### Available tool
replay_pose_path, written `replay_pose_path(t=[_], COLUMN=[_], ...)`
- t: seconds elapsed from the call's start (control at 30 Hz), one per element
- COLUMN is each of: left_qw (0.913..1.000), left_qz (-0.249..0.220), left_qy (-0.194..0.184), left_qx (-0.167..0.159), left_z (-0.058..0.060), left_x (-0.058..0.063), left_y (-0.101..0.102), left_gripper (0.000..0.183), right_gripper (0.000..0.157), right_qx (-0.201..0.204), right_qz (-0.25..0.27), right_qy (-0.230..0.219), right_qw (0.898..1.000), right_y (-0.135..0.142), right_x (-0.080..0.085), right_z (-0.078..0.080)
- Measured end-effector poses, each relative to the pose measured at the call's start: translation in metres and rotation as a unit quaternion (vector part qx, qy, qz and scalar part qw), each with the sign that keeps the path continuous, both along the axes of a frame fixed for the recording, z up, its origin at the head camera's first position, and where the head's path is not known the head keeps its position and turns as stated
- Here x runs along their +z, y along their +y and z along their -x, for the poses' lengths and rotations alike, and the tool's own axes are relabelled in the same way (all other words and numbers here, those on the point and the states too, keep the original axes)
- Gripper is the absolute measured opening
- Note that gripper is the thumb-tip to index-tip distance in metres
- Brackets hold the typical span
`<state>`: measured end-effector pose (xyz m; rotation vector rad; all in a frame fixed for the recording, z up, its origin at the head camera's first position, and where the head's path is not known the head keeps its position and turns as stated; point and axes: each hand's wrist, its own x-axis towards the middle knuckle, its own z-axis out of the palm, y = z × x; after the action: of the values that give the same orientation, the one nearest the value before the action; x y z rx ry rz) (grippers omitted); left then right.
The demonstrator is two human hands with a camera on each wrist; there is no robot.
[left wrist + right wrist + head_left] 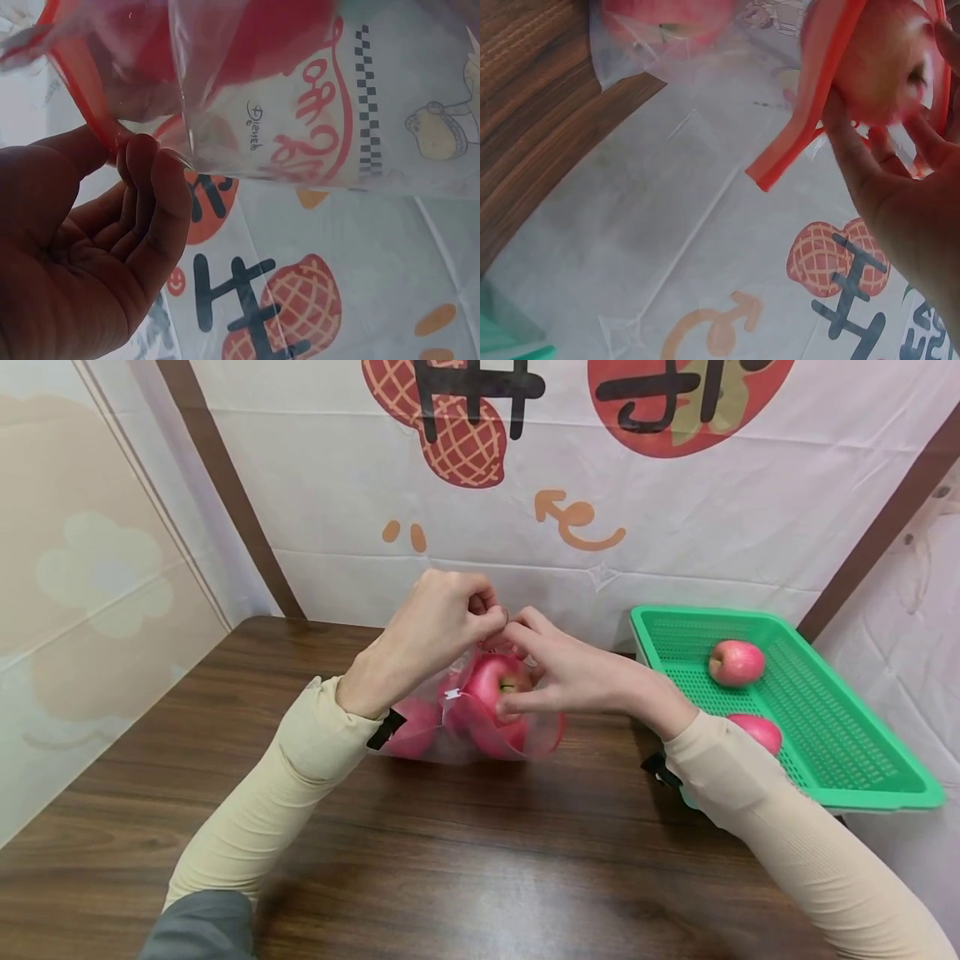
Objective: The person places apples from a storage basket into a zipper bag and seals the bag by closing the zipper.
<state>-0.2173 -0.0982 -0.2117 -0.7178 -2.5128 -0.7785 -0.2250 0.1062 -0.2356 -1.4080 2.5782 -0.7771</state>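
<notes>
A clear plastic zip bag (300, 120) with red edging and printed letters lies on its side on the table, its mouth toward my right hand. My left hand (450, 610) pinches the red edge of the mouth between thumb and fingertips. At the opening my right hand (573, 672) holds a red apple (877, 64), fingers curled round it and its stem end showing. The red strip of the bag's mouth passes across this apple in the right wrist view. Other apples (411, 735) show through the plastic, toward the left end of the bag.
To the right, a green plastic basket (847, 718) holds an apple (737, 662) and another apple (757, 732) partly behind my right sleeve. The brown wooden table (480, 868) runs back to a white printed cloth (322, 485) standing behind it.
</notes>
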Motion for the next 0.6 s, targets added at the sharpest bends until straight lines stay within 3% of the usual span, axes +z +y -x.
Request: replay_pose_path(t=[0.13, 0.47, 0.6], left_qw=[0.9999, 1.0000, 1.0000], left_qz=[-0.004, 0.008, 0.007], left_qy=[0.009, -0.002, -0.002], left_qx=[0.004, 0.001, 0.001], left_z=[0.000, -0.001, 0.000], left_x=[0.001, -0.003, -0.005], left_y=[-0.001, 0.001, 0.000], left_gripper=[0.013, 0.011, 0.012], right_gripper=[0.050, 0.049, 0.049], right_qx=[0.008, 0.007, -0.015], right_qz=[0.023, 0.016, 0.025], right_qy=[-0.024, -0.019, -0.002], right_qw=[0.999, 1.000, 1.000], right_y=[0.005, 0.030, 0.046], right_x=[0.005, 0.014, 0.019], right_z=[-0.002, -0.006, -0.004])
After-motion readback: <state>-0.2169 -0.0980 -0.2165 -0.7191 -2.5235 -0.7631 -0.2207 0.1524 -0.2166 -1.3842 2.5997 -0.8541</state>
